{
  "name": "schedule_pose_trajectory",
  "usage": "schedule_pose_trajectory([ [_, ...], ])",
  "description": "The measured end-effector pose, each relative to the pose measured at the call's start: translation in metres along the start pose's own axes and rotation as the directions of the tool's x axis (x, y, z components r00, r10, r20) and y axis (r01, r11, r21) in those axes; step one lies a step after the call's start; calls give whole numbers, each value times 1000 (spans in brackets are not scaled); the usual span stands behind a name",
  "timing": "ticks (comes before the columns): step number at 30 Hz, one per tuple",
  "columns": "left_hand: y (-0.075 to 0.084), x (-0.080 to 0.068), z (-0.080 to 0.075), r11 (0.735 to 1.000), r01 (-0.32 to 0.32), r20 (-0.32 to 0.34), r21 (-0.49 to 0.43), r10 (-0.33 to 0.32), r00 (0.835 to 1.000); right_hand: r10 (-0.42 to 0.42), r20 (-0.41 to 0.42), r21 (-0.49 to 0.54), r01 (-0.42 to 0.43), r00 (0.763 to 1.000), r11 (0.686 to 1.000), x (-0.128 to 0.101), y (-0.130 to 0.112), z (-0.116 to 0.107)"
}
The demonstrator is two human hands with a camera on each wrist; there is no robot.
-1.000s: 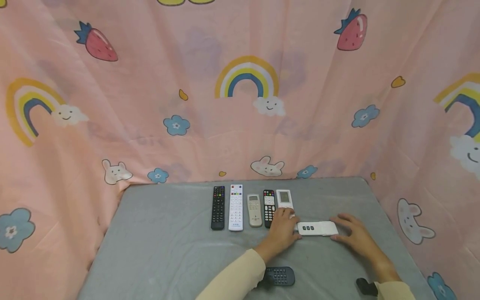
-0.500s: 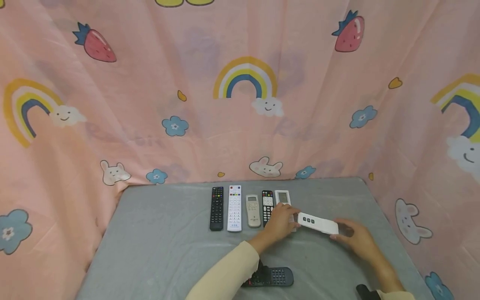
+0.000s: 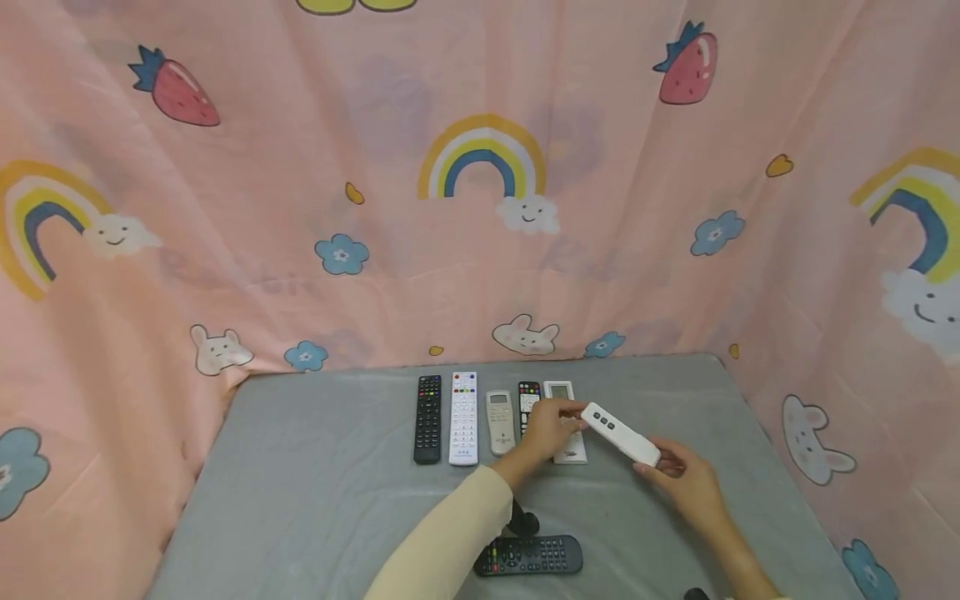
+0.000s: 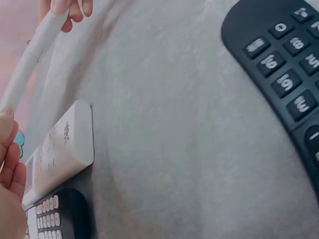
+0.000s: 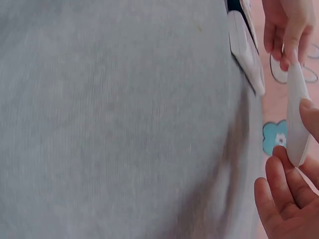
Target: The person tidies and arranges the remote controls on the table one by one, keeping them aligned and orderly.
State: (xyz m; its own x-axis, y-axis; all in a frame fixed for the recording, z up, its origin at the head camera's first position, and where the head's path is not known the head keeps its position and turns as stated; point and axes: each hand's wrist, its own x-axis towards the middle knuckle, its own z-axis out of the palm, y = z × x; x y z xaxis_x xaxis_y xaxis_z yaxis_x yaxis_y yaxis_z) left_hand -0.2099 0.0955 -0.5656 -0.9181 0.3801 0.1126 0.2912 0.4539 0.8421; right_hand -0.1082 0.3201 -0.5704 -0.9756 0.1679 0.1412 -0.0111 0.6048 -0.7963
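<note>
Nearest me, by the front edge of the grey counter (image 3: 300,467), a black remote (image 3: 528,556) lies crosswise, not yet lined up, I judge. Beyond it, my right hand (image 3: 686,483) pinches the near end of the slim white remote (image 3: 619,433), lifted clear of the counter and slanting, while my left hand (image 3: 551,429) grips its far end with curled fingers. Toward the back edge, five remotes already stand in a row: long black (image 3: 428,419), long white (image 3: 463,417), small beige (image 3: 500,422), a small black one partly hidden, and the white display remote (image 3: 562,400). The slim one appears bound for the row's right end.
</note>
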Motion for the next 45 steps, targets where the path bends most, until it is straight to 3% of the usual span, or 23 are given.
schedule_pose_trajectory([
  [8, 2, 10, -5, 999, -33, 17, 12, 32, 999, 48, 41, 3, -49, 998, 999, -1, -14, 7],
  [15, 8, 15, -7, 999, 30, 44, 25, -31, 999, 92, 150, 88, -106, 984, 990, 1, -19, 9],
  [21, 6, 19, -8, 997, 76, 27, -10, -76, 997, 47, 191, 167, -80, 981, 983, 2, -17, 9],
  [26, 7, 21, -10, 997, 73, 29, 10, -73, 997, 5, 156, 187, -35, 988, 982, 4, -10, 15],
  [35, 3, 28, -7, 993, 22, 3, 120, -22, 1000, -15, 83, 123, 5, 996, 992, 7, -1, 24],
  [45, -6, 35, 1, 975, 31, -8, 220, -30, 1000, -96, 19, -23, 96, 995, 995, 13, 3, 39],
])
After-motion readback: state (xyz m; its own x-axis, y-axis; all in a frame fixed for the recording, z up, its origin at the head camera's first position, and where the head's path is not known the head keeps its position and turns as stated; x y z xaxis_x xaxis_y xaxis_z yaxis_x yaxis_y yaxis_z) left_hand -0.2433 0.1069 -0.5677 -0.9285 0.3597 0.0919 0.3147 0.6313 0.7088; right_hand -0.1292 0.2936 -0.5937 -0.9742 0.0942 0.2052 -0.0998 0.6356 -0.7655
